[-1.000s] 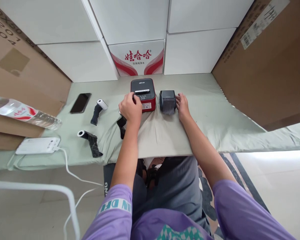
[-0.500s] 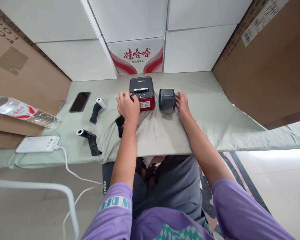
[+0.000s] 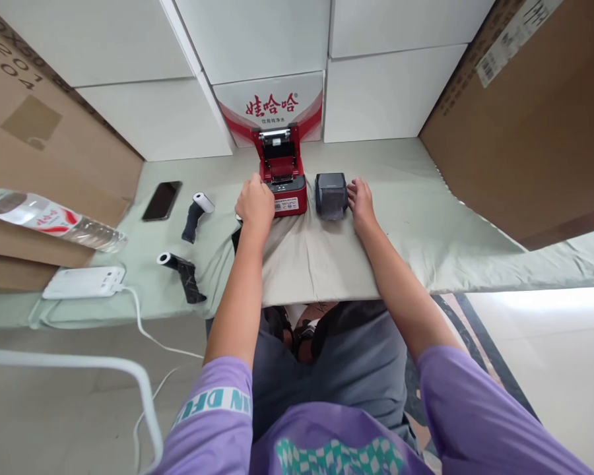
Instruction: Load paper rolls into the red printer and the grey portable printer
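Observation:
A red and black receipt printer (image 3: 291, 201) stands on the cloth-covered table with its lid (image 3: 277, 146) raised, showing the inside. My left hand (image 3: 256, 201) is at the printer's left front corner, fingers curled; the fingertips are hidden, so what they hold cannot be seen. A black piece (image 3: 236, 239) with a white end shows partly behind my left wrist. Right of the printer sits a small dark grey device (image 3: 330, 196) with a translucent front. My right hand (image 3: 361, 204) rests beside its right side, fingers loosely apart, near or touching it.
Two white paper rolls with dark tails, one upper (image 3: 197, 216) and one lower (image 3: 184, 276), lie left. Beyond are a phone (image 3: 162, 200), a white power bank (image 3: 83, 282) with a cable and a water bottle (image 3: 54, 218). Cardboard boxes (image 3: 525, 132) flank the table; white cartons (image 3: 376, 99) stand behind.
The printer's lid has swung up from closed to open. My left hand has drawn its fingers in from the top of the lid. My right hand has stayed beside the dark device.

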`<state>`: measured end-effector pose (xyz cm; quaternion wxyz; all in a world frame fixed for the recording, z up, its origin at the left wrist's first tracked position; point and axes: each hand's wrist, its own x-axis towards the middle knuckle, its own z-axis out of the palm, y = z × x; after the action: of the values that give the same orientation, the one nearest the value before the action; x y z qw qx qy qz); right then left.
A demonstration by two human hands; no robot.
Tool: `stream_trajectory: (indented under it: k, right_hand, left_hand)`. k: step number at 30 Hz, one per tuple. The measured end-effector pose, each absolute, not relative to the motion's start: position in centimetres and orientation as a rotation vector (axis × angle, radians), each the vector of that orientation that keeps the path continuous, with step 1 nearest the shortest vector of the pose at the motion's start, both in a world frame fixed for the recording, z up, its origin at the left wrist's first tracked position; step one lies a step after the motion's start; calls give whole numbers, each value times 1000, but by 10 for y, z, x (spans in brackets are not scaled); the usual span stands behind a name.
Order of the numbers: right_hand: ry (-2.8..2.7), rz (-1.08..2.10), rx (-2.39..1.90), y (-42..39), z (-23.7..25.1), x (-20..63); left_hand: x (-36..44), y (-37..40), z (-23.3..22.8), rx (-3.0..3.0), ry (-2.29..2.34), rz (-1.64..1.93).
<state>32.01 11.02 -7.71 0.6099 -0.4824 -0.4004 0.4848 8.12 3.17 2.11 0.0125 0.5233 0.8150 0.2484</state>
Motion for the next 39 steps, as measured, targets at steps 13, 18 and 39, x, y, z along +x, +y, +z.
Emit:
stream_trajectory:
  k: [13, 18, 39]
  right_hand:
    - [-955, 1047, -1169, 110, -77, 317]
    - [-941, 1013, -1183, 107, -75, 315]
    - [-1094, 787, -1261, 117, -82, 314]
  left_hand:
    - [73, 27, 24, 1682, 2441, 711]
    - [54, 32, 51, 1888, 2438, 560]
    - [43, 144, 94, 2462, 1852, -259]
